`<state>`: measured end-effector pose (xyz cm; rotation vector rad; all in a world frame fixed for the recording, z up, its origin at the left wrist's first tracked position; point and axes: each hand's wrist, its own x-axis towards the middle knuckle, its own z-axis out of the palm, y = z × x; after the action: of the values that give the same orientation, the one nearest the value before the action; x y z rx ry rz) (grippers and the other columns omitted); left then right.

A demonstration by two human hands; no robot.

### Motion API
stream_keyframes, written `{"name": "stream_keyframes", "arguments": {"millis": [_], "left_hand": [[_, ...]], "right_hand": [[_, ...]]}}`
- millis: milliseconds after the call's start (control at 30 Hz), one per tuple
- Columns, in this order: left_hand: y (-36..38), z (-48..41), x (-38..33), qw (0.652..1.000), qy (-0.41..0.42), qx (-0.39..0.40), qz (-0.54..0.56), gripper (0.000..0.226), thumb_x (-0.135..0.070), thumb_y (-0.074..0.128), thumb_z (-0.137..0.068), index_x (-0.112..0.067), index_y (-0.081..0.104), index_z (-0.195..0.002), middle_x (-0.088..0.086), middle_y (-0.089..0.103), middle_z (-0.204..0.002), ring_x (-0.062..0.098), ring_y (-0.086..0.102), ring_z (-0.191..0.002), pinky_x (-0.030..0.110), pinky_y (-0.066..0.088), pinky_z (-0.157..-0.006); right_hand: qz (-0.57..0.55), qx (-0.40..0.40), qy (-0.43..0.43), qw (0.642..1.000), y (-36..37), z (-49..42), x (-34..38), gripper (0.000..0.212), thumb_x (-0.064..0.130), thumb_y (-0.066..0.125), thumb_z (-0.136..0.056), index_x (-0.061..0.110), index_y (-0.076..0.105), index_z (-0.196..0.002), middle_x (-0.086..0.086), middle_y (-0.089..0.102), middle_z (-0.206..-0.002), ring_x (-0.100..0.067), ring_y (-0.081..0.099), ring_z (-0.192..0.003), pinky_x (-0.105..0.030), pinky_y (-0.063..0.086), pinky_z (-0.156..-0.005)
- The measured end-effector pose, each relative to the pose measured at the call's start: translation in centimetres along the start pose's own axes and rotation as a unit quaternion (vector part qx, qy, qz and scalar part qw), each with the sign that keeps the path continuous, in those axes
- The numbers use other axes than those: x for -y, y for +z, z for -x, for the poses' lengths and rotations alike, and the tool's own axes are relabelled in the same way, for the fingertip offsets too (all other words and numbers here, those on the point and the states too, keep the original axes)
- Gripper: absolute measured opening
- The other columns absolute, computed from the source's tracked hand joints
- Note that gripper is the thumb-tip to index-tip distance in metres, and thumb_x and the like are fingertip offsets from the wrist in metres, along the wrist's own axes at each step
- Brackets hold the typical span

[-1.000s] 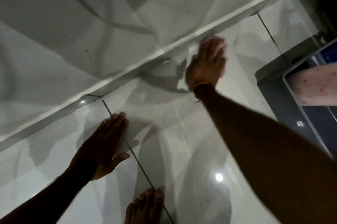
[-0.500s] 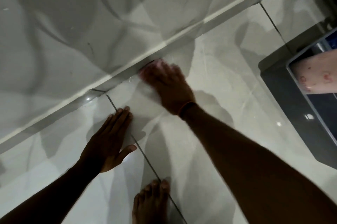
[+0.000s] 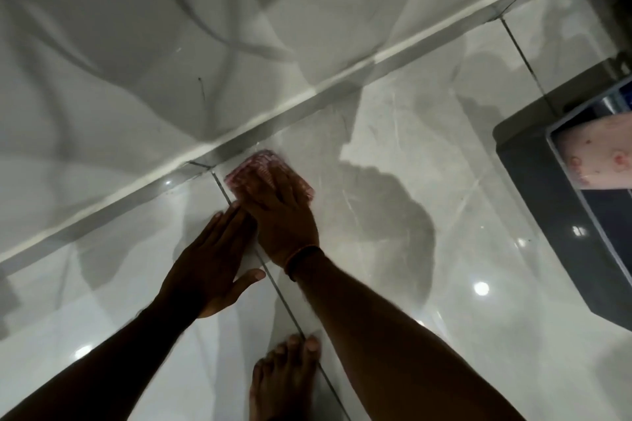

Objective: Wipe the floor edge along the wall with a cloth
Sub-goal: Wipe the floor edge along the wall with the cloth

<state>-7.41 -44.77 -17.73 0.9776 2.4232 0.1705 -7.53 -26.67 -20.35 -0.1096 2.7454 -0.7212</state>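
A pink cloth (image 3: 254, 164) lies flat on the glossy pale floor tile, just below the grey floor edge (image 3: 307, 105) that runs diagonally along the white wall. My right hand (image 3: 278, 215) presses down on the cloth with fingers spread over it; most of the cloth is hidden beneath the palm. My left hand (image 3: 212, 263) rests flat on the tile beside it, fingers apart, its fingertips touching the right hand. It holds nothing.
A dark grout line (image 3: 273, 280) runs from the wall toward my bare foot (image 3: 284, 376) at the bottom. A dark grey box-like object (image 3: 533, 215) with a pale patterned item on it stands at the right. A second grout line (image 3: 523, 54) crosses the tiles at upper right.
My right hand has slid the cloth leftward along the wall edge, from far right to beside my left hand. The left hand has stayed flat on the tile.
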Motion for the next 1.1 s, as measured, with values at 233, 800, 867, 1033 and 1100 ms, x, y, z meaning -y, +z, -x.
{"name": "stream_keyframes", "arguments": {"millis": [233,800,867,1033,1100], "left_hand": [[0.9,0.2,0.4,1.000,-0.004,-0.006,-0.004,0.095,-0.074,0.023,-0.101,-0.004,0.015,-0.165,0.017,0.011,-0.176,0.033,0.012,-0.163,0.051,0.024,-0.130],[1.8,-0.7,0.7,0.998,0.025,-0.056,-0.004,0.093,-0.067,0.034,-0.101,0.001,0.019,-0.164,0.018,0.012,-0.177,0.037,0.018,-0.162,0.050,0.020,-0.130],[2.0,-1.0,0.8,0.998,0.024,-0.063,-0.006,0.094,-0.066,0.035,-0.101,0.002,0.021,-0.163,0.018,0.013,-0.176,0.038,0.020,-0.162,0.050,0.021,-0.129],[2.2,-1.9,1.2,0.997,0.033,-0.062,-0.039,0.095,-0.069,0.026,-0.102,0.006,0.025,-0.160,0.024,0.018,-0.174,0.040,0.020,-0.161,0.047,0.016,-0.131],[2.5,-1.8,1.2,0.997,0.030,-0.055,-0.050,0.096,-0.070,0.025,-0.101,0.005,0.022,-0.162,0.023,0.015,-0.175,0.038,0.015,-0.163,0.048,0.015,-0.131]], "right_hand": [[0.090,-0.026,-0.068,0.993,-2.4,-3.5,-4.8,0.059,0.016,0.031,-0.105,0.040,0.040,-0.157,0.006,0.034,-0.170,-0.034,0.022,-0.161,-0.054,0.017,-0.130],[0.163,-0.031,-0.052,0.985,-7.7,-4.1,-13.1,0.061,0.024,0.042,-0.106,0.050,0.028,-0.159,0.011,0.023,-0.173,-0.025,0.018,-0.162,-0.046,0.014,-0.131],[0.151,-0.045,0.031,0.987,-11.1,-4.2,-17.8,0.069,0.023,0.039,-0.095,0.043,0.029,-0.161,0.008,0.020,-0.174,-0.023,0.017,-0.163,-0.044,0.016,-0.131],[0.138,-0.120,0.124,0.975,-18.5,-3.8,-27.3,0.071,0.006,0.043,-0.087,0.020,0.044,-0.157,-0.011,0.030,-0.170,-0.036,0.024,-0.160,-0.057,0.018,-0.131],[0.178,-0.125,0.210,0.953,-21.0,-6.1,-30.5,0.076,0.023,0.026,-0.082,-0.002,0.043,-0.152,-0.029,0.037,-0.161,-0.047,0.034,-0.151,-0.059,0.022,-0.129]]}}
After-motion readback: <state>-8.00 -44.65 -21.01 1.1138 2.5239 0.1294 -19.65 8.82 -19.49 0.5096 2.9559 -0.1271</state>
